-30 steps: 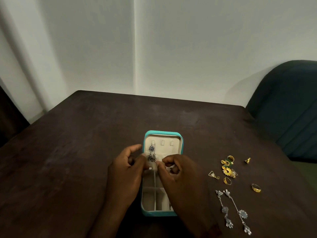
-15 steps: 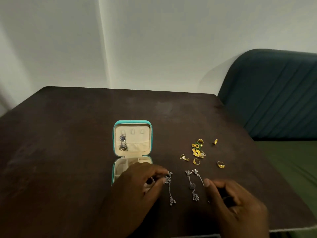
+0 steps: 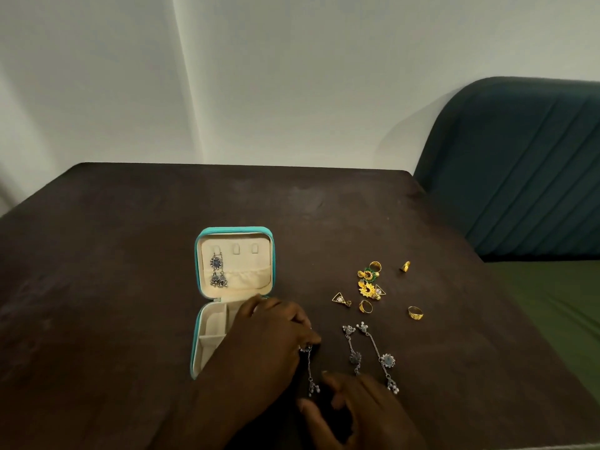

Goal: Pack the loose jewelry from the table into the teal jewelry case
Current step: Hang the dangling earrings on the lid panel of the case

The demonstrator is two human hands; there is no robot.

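**Once one earring hangs in the lid, a second is taken up beside the case**

With one silver earring [image 3: 217, 271] fixed on the leftmost tab of the lid, both hands have left the lid of the teal jewelry case [image 3: 232, 229], where they worked a second ago. They have come down to the table [image 3: 130, 287] just right of its base. The left hand [image 3: 269, 345] lies over the base's right side and pinches the top of a second silver drop earring [image 3: 312, 387], whose chain trails toward the viewer. The right hand [image 3: 360, 414], half a second ago reaching toward the long silver pair [image 3: 386, 359], has shifted left. Its fingers are loosely curved and parted from the thumb, with nothing seen in them, close by the held earring's lower end. The long pair, the gold cluster [image 3: 368, 282] and the scattered gold rings [image 3: 415, 312] lie where they lay. Judgement: one piece is packed, a second is in hand, and most of the packing remains
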